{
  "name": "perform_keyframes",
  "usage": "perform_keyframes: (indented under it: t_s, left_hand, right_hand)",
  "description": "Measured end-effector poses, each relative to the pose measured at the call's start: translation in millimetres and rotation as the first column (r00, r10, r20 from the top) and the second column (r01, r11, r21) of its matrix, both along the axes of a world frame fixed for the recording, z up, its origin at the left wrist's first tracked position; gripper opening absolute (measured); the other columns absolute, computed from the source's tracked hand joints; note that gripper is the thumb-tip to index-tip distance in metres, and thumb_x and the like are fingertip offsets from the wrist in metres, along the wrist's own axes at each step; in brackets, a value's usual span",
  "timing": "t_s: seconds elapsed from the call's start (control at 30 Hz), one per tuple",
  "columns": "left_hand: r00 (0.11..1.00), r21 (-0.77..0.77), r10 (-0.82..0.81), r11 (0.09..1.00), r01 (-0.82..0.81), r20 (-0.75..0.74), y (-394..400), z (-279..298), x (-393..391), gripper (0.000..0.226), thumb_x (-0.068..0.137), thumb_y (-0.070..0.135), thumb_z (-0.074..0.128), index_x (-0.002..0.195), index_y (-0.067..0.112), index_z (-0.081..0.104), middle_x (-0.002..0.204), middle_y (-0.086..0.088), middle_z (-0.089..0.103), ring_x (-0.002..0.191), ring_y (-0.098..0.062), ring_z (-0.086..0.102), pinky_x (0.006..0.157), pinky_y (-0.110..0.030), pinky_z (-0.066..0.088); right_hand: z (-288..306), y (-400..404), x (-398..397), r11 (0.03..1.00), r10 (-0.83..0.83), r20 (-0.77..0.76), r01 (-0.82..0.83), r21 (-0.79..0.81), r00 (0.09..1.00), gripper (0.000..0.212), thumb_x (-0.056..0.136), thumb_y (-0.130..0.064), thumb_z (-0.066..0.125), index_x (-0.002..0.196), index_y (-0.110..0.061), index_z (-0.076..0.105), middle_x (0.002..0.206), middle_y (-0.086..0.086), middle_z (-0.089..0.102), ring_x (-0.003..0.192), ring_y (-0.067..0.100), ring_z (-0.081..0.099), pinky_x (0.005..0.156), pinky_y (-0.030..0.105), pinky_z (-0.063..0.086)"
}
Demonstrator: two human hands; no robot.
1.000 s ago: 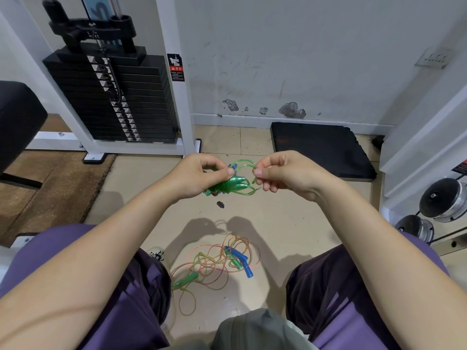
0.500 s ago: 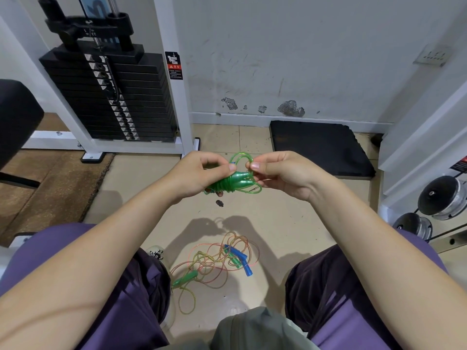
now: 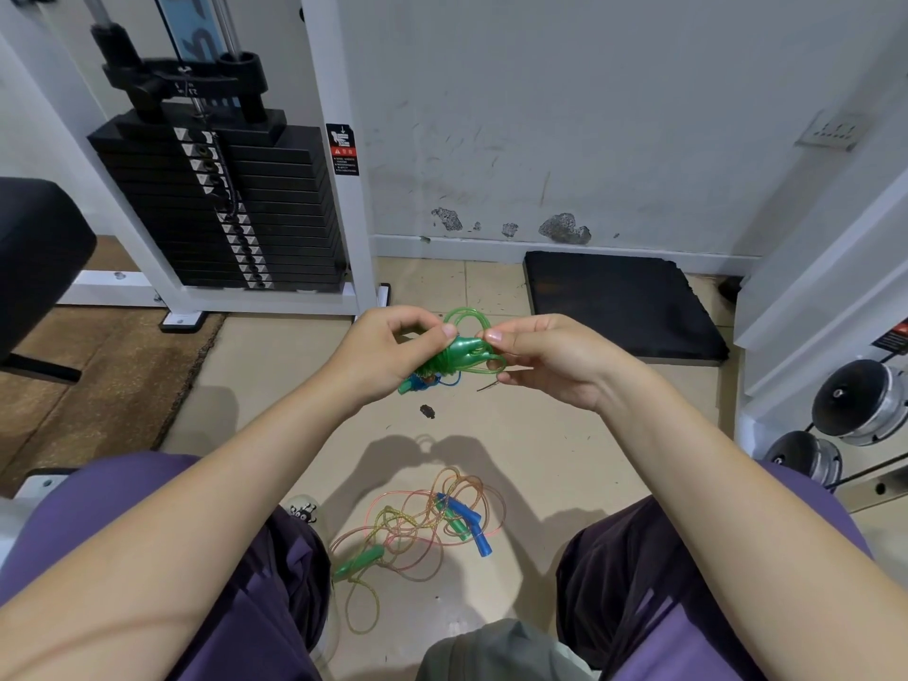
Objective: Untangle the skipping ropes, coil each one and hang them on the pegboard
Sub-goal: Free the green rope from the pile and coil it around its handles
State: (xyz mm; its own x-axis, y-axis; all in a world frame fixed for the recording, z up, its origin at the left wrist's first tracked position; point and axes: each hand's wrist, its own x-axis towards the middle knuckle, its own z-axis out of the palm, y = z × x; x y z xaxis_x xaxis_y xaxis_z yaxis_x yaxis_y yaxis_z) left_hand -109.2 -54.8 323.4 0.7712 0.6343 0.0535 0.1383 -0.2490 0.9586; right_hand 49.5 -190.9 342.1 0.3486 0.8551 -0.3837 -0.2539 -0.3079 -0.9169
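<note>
A green skipping rope (image 3: pixel 462 353), coiled into a small bundle round its green handles, is held up in front of me. My left hand (image 3: pixel 388 353) grips the bundle from the left, thumb on top. My right hand (image 3: pixel 540 353) pinches a loop of the green cord at the bundle's right end. Loops of cord stick up between the two hands. On the floor between my knees lies a tangle of orange and yellow ropes (image 3: pixel 417 528) with blue handles (image 3: pixel 464 521) and a green handle (image 3: pixel 358 562). No pegboard is in view.
A weight stack machine (image 3: pixel 221 204) with a white frame stands at the back left. A black mat (image 3: pixel 619 302) lies by the wall. Dumbbells (image 3: pixel 860 410) sit on a rack at the right. A small dark object (image 3: pixel 427 411) lies on the floor.
My hands have moved closer together on the green bundle. The right hand's pinch has shifted onto the cord at the bundle's end. The floor tangle has not moved.
</note>
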Motion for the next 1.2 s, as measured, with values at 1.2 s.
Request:
perform_keyframes:
  t_s: [1.2]
  left_hand:
    - [0.999, -0.169, 0.000, 0.986, -0.006, -0.037, 1, -2, 5, 0.028, 0.095, 0.037, 0.063, 0.076, 0.016, 0.068, 0.063, -0.007, 0.069, 0.049, -0.023, 0.063, 0.041, -0.020, 0.039]
  right_hand:
    - [-2, 5, -19, 0.970, -0.152, 0.820, -0.077, 0.231, 0.551, 0.020, 0.077, -0.009, 0.080, 0.082, -0.019, 0.063, 0.088, -0.005, 0.055, 0.070, 0.004, 0.053, 0.068, 0.019, 0.043]
